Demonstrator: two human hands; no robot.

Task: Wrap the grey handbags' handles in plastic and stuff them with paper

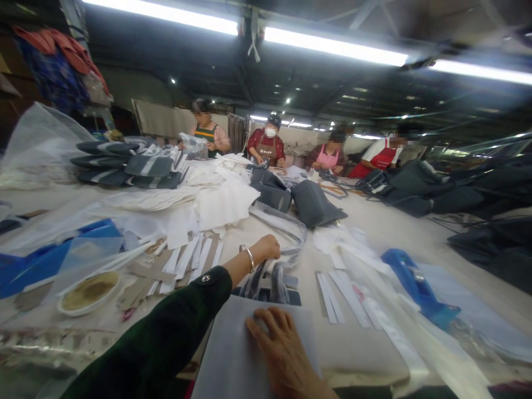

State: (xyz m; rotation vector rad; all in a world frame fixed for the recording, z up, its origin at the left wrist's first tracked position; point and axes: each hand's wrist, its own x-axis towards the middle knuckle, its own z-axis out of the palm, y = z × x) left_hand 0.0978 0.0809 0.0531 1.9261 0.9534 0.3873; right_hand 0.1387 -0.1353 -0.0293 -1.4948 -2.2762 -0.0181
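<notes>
Your left hand (266, 249) is forming a narrow, closed grip just above the dark bag (294, 298); it appears to be holding the top of the wrapped handles (279, 284), although the clear film is obscuring the exact contact. Your right hand (282, 346) is lying palm down with its fingers spread on the white sheet (235, 332); its grip is standing wide and is grasping nothing. The sheet is covering the near portion of the bag, and the handles are projecting past its far edge. The bag is resting at the near side of the worktop (388, 235), directly in front of you.

To the left of the bag, white strips (199, 257) and a shallow dish (89, 293) are lying on the worktop. To the right, more narrow strips (331, 296) and a blue dispenser (415, 285) are resting. Beyond your hands, white sheets (226, 202) are lying in a loose pile beside 2 dark grey bags (313, 202). Stacked dark pieces (124, 163) are occupying the far left, and a heap of dark bags (440, 185) is occupying the far right. At the far side, 4 people (270, 147) are working in aprons.
</notes>
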